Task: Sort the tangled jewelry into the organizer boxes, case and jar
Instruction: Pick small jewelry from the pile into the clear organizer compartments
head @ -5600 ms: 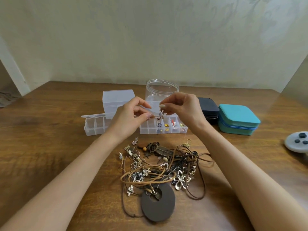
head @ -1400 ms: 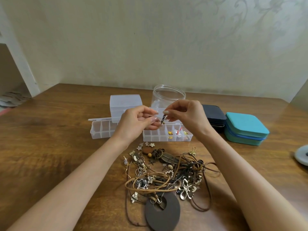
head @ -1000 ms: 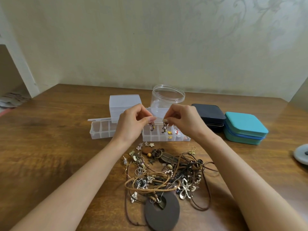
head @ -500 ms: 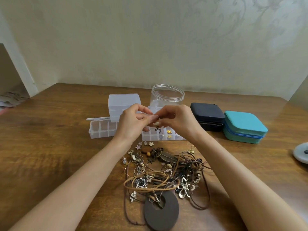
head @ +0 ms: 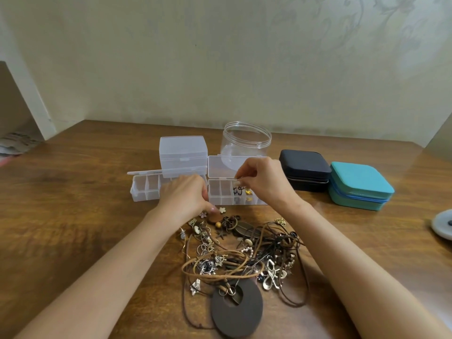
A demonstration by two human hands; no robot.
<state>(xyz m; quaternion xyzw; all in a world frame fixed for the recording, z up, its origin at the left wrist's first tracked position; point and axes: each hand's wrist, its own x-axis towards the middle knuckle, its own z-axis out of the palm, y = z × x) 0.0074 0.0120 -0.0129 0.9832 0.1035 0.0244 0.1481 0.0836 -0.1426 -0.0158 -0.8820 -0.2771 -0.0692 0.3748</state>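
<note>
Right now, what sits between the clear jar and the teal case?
A closed dark case stands between the clear jar and the teal case, per the head view.

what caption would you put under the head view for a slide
Right hand over the open organizer box, left hand at the edge of the tangled jewelry pile on the wooden table.

A: What lies on your wooden table (head: 73, 216)?
B: A clear jar (head: 245, 140). Just before it, an open organizer box (head: 221, 192); left of the jar, a closed clear box (head: 182, 152) and second open organizer (head: 144, 189); right, black case (head: 304, 167), then teal case (head: 359, 184); well before it, tangled jewelry (head: 239, 255).
</note>
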